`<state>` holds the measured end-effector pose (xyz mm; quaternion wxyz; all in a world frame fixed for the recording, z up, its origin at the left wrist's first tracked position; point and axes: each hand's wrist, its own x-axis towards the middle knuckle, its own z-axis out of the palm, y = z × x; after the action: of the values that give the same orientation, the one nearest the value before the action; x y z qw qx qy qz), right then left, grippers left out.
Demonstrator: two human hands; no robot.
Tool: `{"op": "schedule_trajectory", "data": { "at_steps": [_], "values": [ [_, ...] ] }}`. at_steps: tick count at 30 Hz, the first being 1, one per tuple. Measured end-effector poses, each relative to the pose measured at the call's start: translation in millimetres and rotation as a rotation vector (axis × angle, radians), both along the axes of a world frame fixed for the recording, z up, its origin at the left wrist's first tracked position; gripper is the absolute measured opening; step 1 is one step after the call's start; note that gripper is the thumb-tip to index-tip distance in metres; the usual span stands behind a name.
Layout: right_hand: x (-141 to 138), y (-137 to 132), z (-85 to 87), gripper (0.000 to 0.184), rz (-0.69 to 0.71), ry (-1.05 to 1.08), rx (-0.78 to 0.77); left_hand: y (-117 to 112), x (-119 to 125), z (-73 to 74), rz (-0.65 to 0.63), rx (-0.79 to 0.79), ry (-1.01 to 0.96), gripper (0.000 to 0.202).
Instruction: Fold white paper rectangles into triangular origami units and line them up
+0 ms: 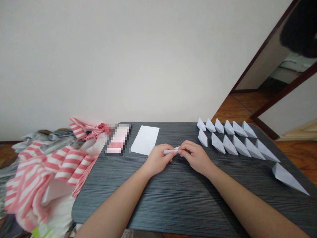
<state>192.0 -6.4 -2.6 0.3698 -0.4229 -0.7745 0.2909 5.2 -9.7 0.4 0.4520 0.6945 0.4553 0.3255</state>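
My left hand (158,160) and my right hand (195,158) meet above the middle of the dark ribbed table (160,198). Between them is a narrow folded strip of white paper (170,151), gripped by both hands' fingers. Just left of my left hand lies a flat white paper sheet (145,140), not touched. To the right of my right hand stand two rows of folded, pointed paper pieces (237,140). One larger folded piece (287,178) lies apart, nearer the table's right edge.
Pink-and-white striped plastic bags (49,175) are heaped over the table's left edge. A pixelated pink-and-white object (119,138) lies beside the white sheet. The wall runs behind the table, and a doorway with wooden floor (237,109) opens at the right.
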Motion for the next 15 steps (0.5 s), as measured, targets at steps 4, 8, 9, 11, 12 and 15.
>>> {"op": "schedule_trajectory", "data": {
  "at_steps": [4,8,9,11,12,15],
  "values": [
    [-0.5,-0.7,-3.3,0.012,-0.024,0.026,-0.057,0.8,-1.3,-2.3,0.011,-0.035,-0.007,0.029],
    [0.2,-1.5,-5.2,0.015,-0.025,0.055,-0.082,1.1,-0.7,-3.4,0.019,-0.102,-0.087,0.027],
    [0.4,-1.6,-5.4,0.015,-0.021,0.065,-0.086,1.4,-0.3,-3.3,0.032,-0.117,-0.121,0.03],
    [0.5,-2.0,-6.0,0.016,-0.013,0.082,-0.094,2.3,0.0,-2.8,0.059,-0.144,-0.179,0.039],
    [0.5,-2.2,-6.6,0.015,-0.01,0.089,-0.1,2.9,-0.1,-2.5,0.064,-0.159,-0.191,0.041],
    [0.0,-2.3,-10.7,0.016,-0.011,0.137,-0.134,4.7,-1.3,-1.8,0.048,-0.193,-0.164,0.031]
  ]
}}
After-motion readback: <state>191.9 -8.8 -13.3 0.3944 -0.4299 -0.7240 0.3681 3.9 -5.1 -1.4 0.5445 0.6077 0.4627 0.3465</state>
